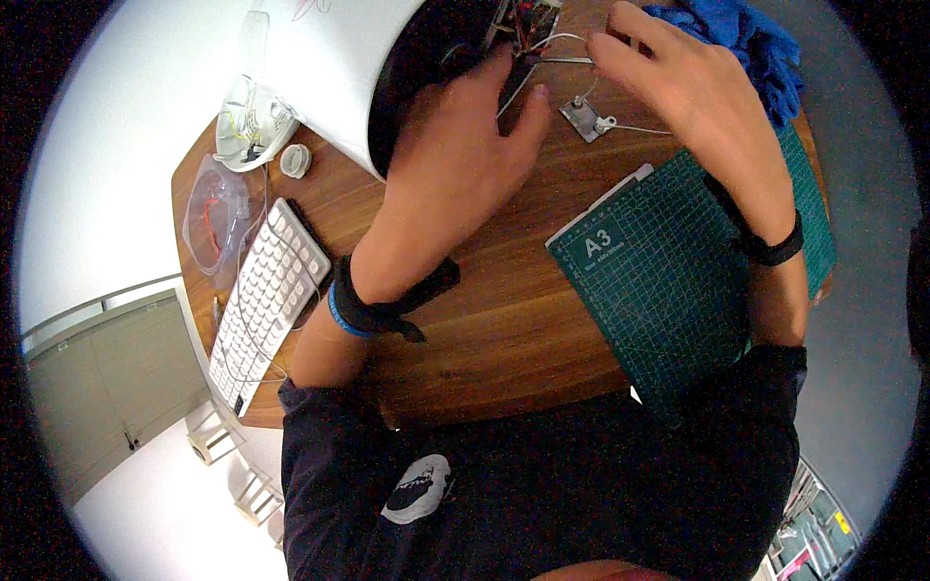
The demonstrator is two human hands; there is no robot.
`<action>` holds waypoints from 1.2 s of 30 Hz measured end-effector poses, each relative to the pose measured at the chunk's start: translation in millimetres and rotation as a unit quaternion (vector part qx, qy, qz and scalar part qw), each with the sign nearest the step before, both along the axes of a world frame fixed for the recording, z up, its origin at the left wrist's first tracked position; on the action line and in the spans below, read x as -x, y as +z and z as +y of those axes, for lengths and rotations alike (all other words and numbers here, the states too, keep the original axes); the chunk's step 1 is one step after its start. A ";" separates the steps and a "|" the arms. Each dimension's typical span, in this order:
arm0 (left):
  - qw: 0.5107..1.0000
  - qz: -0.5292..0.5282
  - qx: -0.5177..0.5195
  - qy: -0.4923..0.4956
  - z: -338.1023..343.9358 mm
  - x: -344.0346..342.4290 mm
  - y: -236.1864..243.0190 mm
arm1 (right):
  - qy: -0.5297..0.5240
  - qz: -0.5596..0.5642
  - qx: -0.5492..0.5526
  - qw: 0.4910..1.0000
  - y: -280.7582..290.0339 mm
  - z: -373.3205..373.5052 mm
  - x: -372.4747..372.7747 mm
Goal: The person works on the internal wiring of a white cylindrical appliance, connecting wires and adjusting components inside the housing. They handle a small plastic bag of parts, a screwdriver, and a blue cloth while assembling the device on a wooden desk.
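At the far side of the table a large white rounded casing (329, 68) lies with its dark open end towards my hands. My left hand (450, 165) reaches over that end. Its thumb and index finger sit either side of a black edge of an electronic device (524, 27) with exposed coloured wires; the other fingers are hard to see against the black. My right hand (683, 87) is closed, thumb and index finger pinching a thin pale wire (567, 60) that runs to the device. Below it lies a small metal plate (583, 120) with posts and a white wire.
A green cutting mat (659, 261) lies under my right forearm, a blue cloth (765, 48) beyond it. On the left are a white keyboard (271, 300) with a thin cable across it, a clear plastic tray (215, 213), a white cap (295, 161) and a white shell (242, 121) with wires.
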State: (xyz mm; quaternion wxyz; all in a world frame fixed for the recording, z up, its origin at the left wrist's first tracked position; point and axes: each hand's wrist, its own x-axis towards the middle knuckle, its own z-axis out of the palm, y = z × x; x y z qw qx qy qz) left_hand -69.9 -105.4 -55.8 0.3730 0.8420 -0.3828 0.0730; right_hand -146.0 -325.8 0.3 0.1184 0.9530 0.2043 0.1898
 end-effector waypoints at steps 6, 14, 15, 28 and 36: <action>1.000 -0.006 -0.001 0.001 -1.0 -0.8 -0.4 | 0.050 -0.035 -0.066 0.996 -16.1 -5.1 -5.1; 1.000 0.001 -0.001 0.001 -0.7 -1.5 -0.3 | 0.049 0.013 -0.134 0.990 -23.4 -8.9 -8.3; 1.000 -0.002 0.000 0.001 -1.0 -1.1 0.0 | 0.052 0.011 -0.144 0.988 -25.3 -8.9 -8.7; 0.999 -0.016 -0.021 0.020 -0.9 1.3 -1.4 | 0.065 0.157 -0.313 0.934 -38.5 -19.7 -17.3; 1.000 -0.002 -0.017 0.016 -0.2 -0.3 -0.4 | 0.039 -0.006 -0.147 0.988 -30.0 -9.1 -13.5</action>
